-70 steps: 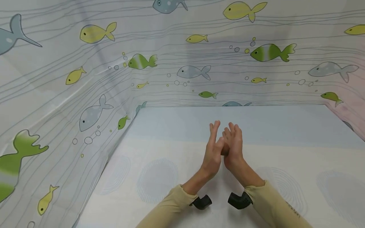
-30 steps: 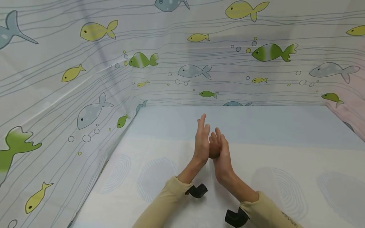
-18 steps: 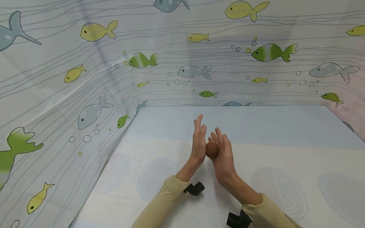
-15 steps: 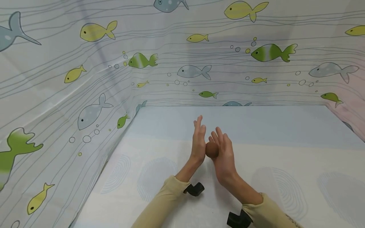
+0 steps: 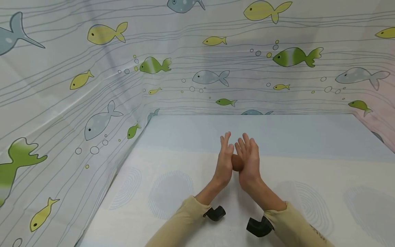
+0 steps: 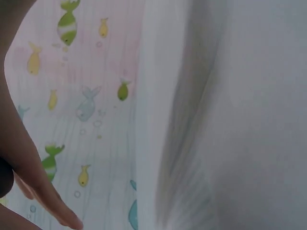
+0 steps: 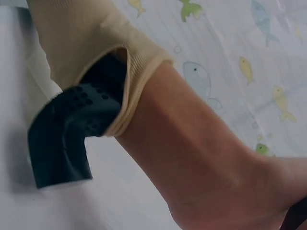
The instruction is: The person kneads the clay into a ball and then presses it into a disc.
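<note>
In the head view a small brown ball (image 5: 237, 162) is sandwiched between the two palms, above the white table. My left hand (image 5: 224, 164) stands on its left with fingers extended upward. From the other side the palm of my right hand (image 5: 250, 163) rests against the ball, its fingers straight and slightly spread. The left wrist view catches a dark edge of the ball (image 6: 5, 178) beside a hand with extended fingers. A bare forearm (image 7: 192, 143) fills much of the right wrist view, with a dark bit of the ball (image 7: 296, 215) at the lower right corner.
A white and pale blue cloth (image 5: 172, 137) covers the table. Fish-printed curtains (image 5: 172, 44) enclose it at the back and sides. Black camera mounts (image 5: 260, 227) protrude below both wrists from beige sleeves (image 5: 182, 219).
Between the palms the ball has shifted right and turned partly behind the left hand's edge. Both hands moved right since half a second ago; earlier they swung left, sliding against each other.
</note>
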### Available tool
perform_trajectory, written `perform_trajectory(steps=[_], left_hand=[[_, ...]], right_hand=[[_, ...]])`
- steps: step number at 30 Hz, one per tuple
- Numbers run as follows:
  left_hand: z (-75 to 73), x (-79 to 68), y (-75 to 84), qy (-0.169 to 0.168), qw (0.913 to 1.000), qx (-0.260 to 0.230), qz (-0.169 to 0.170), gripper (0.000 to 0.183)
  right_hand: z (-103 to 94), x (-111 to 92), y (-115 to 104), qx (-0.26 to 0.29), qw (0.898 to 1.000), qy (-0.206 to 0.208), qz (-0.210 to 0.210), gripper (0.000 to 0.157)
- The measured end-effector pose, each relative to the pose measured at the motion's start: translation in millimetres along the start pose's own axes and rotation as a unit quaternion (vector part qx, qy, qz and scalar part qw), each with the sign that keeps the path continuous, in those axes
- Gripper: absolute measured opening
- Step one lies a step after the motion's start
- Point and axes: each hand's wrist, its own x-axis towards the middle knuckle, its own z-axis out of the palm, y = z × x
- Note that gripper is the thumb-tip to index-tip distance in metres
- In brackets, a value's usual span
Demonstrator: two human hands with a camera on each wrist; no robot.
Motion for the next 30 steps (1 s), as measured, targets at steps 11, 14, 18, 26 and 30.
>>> perform_trajectory(steps=[11,14,18,26,30], left_hand=[[13.0,-12.0,10.7,-0.032,0.9992,-0.002,0.022,0.064],[13.9,-13.9,11.2,-0.037,0.999,0.009,0.024,0.064],[15.8,-16.7,12.6,-0.044,0.9983,0.023,0.032,0.063],[20.0,-19.2,15.5,-0.055,0.9973,0.025,0.041,0.059],[21.1,-19.3,16.7,-0.057,0.9972,0.023,0.043,0.06]], right_hand=[[-7.2,12,2,0.008,1.0,0.023,0.02,0.065],[-10.3,14,2,0.011,0.999,0.025,0.024,0.066],[-14.9,18,0,0.019,0.999,0.02,0.024,0.067],[-22.5,26,-8,0.028,0.999,0.026,0.024,0.066],[-25.1,28,-8,0.035,0.999,0.03,0.024,0.066]])
